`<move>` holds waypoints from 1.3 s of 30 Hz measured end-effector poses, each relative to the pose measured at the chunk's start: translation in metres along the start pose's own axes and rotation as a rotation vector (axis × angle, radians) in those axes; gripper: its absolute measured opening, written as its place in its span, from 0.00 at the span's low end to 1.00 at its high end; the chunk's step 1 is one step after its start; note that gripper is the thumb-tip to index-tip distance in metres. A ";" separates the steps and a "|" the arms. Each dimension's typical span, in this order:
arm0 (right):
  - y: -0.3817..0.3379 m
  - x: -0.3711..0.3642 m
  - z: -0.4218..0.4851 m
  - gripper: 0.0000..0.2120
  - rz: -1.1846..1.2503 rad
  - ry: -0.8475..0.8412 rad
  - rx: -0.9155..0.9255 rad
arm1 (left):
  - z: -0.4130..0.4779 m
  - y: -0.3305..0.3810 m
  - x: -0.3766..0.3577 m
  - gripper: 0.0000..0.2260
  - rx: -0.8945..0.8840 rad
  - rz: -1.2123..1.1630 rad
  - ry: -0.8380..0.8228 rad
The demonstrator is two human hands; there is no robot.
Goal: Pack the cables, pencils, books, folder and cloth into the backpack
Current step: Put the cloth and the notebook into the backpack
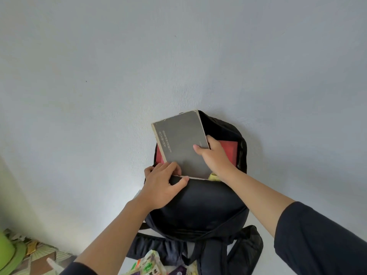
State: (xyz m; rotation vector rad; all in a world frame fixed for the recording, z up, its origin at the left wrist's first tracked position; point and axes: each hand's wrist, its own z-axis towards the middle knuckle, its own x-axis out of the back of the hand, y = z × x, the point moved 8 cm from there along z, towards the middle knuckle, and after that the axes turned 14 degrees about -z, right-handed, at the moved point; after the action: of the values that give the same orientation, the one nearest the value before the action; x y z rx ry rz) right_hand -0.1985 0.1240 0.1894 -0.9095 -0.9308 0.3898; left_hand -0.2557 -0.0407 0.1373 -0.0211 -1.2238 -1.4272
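Note:
A black backpack (200,207) stands against the pale wall with its top open. A grey book (178,141) with pale lettering sticks halfway out of the opening, tilted left. My right hand (213,155) grips the book's right edge. My left hand (162,185) holds the front lip of the backpack's opening. Behind the grey book, a red book or folder (229,151) sits inside the bag. A bit of yellow-green cloth (214,177) shows at the opening under my right wrist.
The backpack's straps (242,249) lie on the white surface in front of it. Colourful packets (151,264) lie at the bottom edge. A green object (8,253) and a patterned floor (39,253) show at the lower left.

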 end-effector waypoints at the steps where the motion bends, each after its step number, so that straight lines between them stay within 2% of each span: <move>1: -0.001 0.003 0.003 0.08 -0.016 0.000 -0.007 | 0.002 -0.002 0.000 0.21 0.008 -0.013 0.007; 3: -0.010 0.013 0.009 0.18 -0.162 0.016 0.021 | 0.005 -0.003 0.001 0.23 0.025 -0.039 0.029; 4: -0.017 0.018 0.011 0.17 -0.237 0.017 0.054 | 0.006 -0.003 0.001 0.24 0.033 -0.057 0.042; 6: -0.027 0.026 0.015 0.04 -0.335 -0.021 0.100 | 0.006 -0.005 0.002 0.24 0.056 -0.114 0.071; 7: -0.029 0.030 0.017 0.03 -0.386 -0.040 0.116 | 0.006 -0.005 0.003 0.24 0.060 -0.131 0.080; 9: -0.028 0.032 0.017 0.08 -0.472 -0.069 0.132 | 0.003 -0.005 0.003 0.23 0.048 -0.130 0.078; 13: -0.015 0.029 0.011 0.11 -0.569 -0.024 0.169 | 0.001 -0.008 0.006 0.22 0.064 -0.199 0.072; 17: -0.004 0.025 0.001 0.12 -0.533 -0.094 0.163 | 0.005 -0.009 0.009 0.24 0.109 -0.242 0.051; 21: 0.000 0.035 -0.005 0.13 -0.466 -0.096 0.162 | 0.009 -0.006 0.014 0.24 0.183 -0.279 0.050; 24: 0.011 0.036 -0.008 0.11 -0.378 -0.041 0.124 | 0.010 0.000 0.025 0.16 0.146 -0.177 0.075; 27: 0.019 0.036 -0.009 0.09 -0.221 -0.008 0.066 | 0.015 0.007 0.020 0.08 0.143 0.004 -0.086; 29: 0.021 0.037 -0.006 0.09 -0.193 -0.019 0.036 | 0.017 0.009 0.013 0.10 0.167 0.131 -0.201; 32: 0.027 0.039 -0.003 0.09 -0.203 -0.019 -0.002 | 0.019 0.010 0.001 0.22 0.147 0.245 -0.306; 35: 0.026 0.040 -0.003 0.10 -0.249 -0.040 0.034 | 0.012 0.006 -0.002 0.30 0.101 0.248 -0.265; 39: 0.010 0.035 -0.005 0.12 -0.309 -0.094 0.122 | 0.007 0.002 0.002 0.30 0.055 0.212 -0.170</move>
State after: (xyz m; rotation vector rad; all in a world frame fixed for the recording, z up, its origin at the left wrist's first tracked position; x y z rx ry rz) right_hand -0.1733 0.1500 0.1979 -0.6277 -1.1034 0.2226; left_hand -0.2590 -0.0374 0.1425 -0.2328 -1.3568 -1.2257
